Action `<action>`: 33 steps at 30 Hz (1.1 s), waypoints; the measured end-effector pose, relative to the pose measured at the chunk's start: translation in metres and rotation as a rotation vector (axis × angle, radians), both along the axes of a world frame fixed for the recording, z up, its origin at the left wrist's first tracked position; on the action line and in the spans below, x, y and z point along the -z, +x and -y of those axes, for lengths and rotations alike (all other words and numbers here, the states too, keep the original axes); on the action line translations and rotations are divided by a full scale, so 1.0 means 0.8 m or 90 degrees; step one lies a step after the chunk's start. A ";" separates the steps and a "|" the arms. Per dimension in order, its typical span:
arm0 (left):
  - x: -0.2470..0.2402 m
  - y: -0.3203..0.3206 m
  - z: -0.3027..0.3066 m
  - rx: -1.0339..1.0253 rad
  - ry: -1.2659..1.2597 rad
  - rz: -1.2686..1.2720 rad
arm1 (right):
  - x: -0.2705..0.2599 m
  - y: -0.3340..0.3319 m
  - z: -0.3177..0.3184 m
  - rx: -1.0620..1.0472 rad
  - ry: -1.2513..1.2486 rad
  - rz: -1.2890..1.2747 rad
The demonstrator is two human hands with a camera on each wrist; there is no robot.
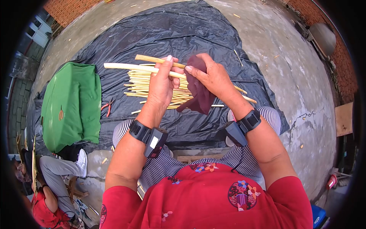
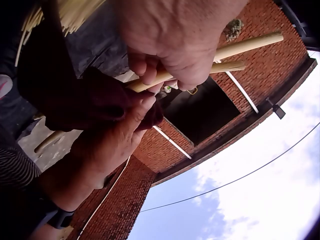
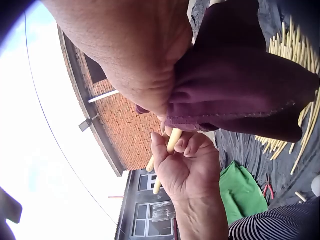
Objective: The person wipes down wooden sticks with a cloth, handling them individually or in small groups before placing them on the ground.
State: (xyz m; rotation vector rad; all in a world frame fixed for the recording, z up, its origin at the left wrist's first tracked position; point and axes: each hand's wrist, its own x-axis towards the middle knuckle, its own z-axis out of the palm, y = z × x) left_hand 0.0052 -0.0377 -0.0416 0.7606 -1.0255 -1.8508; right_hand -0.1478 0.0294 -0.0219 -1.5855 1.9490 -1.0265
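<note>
Two pale peeled sticks lie side by side across both hands, a whiter stick (image 1: 122, 66) and a yellower stick (image 1: 148, 58). My left hand (image 1: 162, 84) holds them near their left ends, thumb on top. A maroon cloth (image 1: 199, 95) is bunched around the sticks, and my right hand (image 1: 217, 78) grips them through it, thumb pressing on the near side. The cloth hides the sticks' middle; their far ends come out to the right. In the right wrist view, the left hand (image 3: 187, 167) curls its fingers round the sticks beside the cloth (image 3: 235, 85).
Below the hands, a pile of similar sticks (image 1: 139, 84) lies on a black plastic sheet (image 1: 171, 28). Red-handled pliers (image 1: 107, 109) lie beside a green cloth cover (image 1: 72, 103) on the left. Another person's leg (image 1: 57, 171) reaches in at lower left.
</note>
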 end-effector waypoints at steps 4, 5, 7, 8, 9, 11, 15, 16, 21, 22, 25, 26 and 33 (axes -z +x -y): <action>-0.001 0.001 0.000 0.008 -0.002 -0.008 | 0.002 0.002 -0.003 0.046 -0.217 -0.183; -0.001 0.001 0.001 0.009 0.002 -0.013 | 0.000 0.003 -0.004 0.034 -0.242 -0.192; 0.000 -0.001 0.001 0.010 0.006 -0.022 | 0.000 0.003 -0.004 0.014 -0.295 -0.240; 0.001 -0.002 0.002 0.010 0.008 -0.026 | 0.001 0.003 -0.004 0.006 -0.325 -0.280; 0.001 -0.002 0.002 0.009 0.009 -0.029 | 0.002 0.003 -0.003 -0.002 -0.354 -0.319; 0.002 -0.002 0.002 0.010 0.014 -0.029 | 0.001 0.004 -0.002 0.003 -0.390 -0.347; 0.000 0.000 0.003 0.008 0.009 -0.032 | -0.003 0.010 0.000 0.046 -0.425 -0.351; 0.000 0.001 0.003 0.011 0.007 -0.031 | -0.002 0.010 0.000 0.041 -0.418 -0.330; 0.004 0.005 0.006 0.025 -0.007 -0.022 | 0.014 -0.008 0.002 -0.109 -0.300 -0.300; 0.004 0.005 0.006 0.016 -0.005 -0.030 | 0.014 -0.007 0.000 -0.119 -0.322 -0.312; 0.002 0.003 0.007 -0.009 0.000 -0.048 | 0.009 0.006 -0.008 -0.131 -0.364 -0.345; 0.001 0.004 0.008 -0.018 0.000 -0.049 | 0.008 0.012 -0.010 -0.124 -0.363 -0.355; -0.001 0.002 0.004 0.007 0.020 -0.058 | 0.022 0.023 -0.001 -0.070 -0.333 -0.423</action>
